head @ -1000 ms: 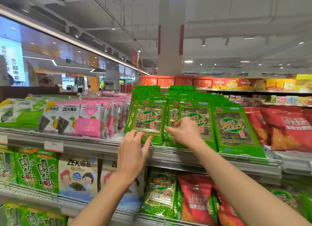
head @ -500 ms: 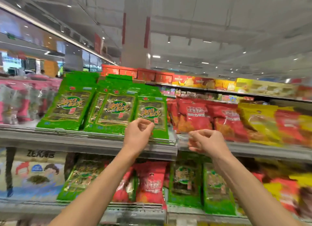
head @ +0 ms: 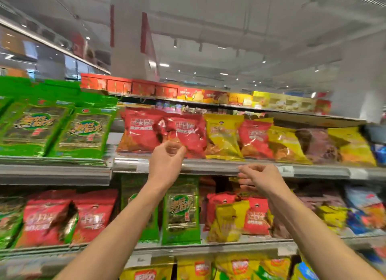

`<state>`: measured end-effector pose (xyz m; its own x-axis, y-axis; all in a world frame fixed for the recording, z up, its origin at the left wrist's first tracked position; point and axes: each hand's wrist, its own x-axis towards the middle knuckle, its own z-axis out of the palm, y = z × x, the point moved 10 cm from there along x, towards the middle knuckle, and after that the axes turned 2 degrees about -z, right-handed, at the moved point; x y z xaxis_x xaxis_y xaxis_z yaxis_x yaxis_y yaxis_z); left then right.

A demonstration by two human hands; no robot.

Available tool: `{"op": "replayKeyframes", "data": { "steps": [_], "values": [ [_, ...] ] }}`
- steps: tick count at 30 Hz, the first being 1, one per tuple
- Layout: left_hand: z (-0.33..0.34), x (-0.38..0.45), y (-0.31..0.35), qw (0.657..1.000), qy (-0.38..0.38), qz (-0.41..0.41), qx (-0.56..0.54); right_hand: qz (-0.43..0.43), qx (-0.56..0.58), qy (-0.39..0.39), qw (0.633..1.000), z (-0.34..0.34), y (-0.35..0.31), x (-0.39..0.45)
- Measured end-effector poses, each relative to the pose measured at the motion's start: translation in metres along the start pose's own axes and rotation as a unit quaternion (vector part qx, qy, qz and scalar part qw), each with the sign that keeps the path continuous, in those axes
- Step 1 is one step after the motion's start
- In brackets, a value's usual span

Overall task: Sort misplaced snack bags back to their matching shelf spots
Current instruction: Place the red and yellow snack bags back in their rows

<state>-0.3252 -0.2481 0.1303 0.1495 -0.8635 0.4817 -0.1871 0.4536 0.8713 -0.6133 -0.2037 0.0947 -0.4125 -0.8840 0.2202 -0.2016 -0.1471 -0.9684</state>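
Both arms raised to the snack shelves, neither hand holding a bag.

The left hand [head: 167, 160] hangs loosely curled, its fingertips just before the lower edge of two red bags [head: 165, 131] on the upper shelf [head: 219, 168] (contact is too blurred to judge). The right hand [head: 259, 178], also slack and empty, sits at the shelf's front rail, above a green seaweed bag [head: 181, 210] standing among red and yellow packs below.

top shelf: green seaweed packs [head: 83, 131] | shiny red bags [head: 144, 131] | yellow bags [head: 223, 137] | brownish-purple bag [head: 317, 144] | shelf edge [head: 208, 167] grey
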Motion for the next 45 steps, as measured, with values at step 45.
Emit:
{"op": "replayKeyframes", "data": {
  "steps": [45],
  "values": [
    [0.174, 0.098, 0.001, 0.99, -0.071, -0.125, -0.017, -0.143, -0.163, -0.071, 0.974, -0.084, -0.039, 0.217]
  ]
}}
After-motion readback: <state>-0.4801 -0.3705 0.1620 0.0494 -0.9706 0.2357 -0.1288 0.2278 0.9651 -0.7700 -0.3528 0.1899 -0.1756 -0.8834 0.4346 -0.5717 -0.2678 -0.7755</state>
